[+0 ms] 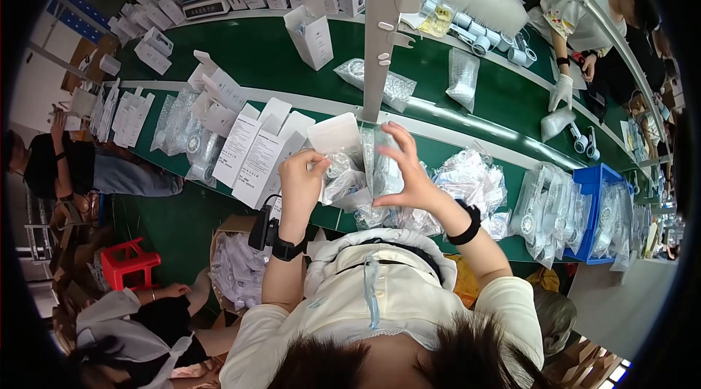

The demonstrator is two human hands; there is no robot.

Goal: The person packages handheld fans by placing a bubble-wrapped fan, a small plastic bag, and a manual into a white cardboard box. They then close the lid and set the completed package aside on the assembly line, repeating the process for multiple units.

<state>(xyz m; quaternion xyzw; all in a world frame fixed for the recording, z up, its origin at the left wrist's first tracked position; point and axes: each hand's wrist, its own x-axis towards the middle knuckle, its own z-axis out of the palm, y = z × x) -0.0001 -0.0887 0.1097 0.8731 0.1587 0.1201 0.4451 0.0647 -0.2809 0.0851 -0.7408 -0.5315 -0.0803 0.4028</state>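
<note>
An open white box (334, 135) stands in front of me with its flap raised, and clear plastic-bagged parts (345, 178) show in its mouth. At its left edge, my left hand (301, 173) is closed in a pinch on the box; the fingertips are partly hidden. My right hand (412, 173) is at the right side with thumb and fingers spread wide, next to a clear plastic bag (385, 168). Whether it touches the bag is hard to tell. Printed white boxes (255, 151) lie left of my left hand.
Clear-bagged parts (467, 181) are heaped right of my right hand, with a blue bin (588, 214) beyond. A metal post (380, 38) rises ahead. Across the green conveyor (248, 53) stand white boxes (310, 31). A co-worker's gloved hand (561, 92) is far right. A red stool (130, 263) stands left.
</note>
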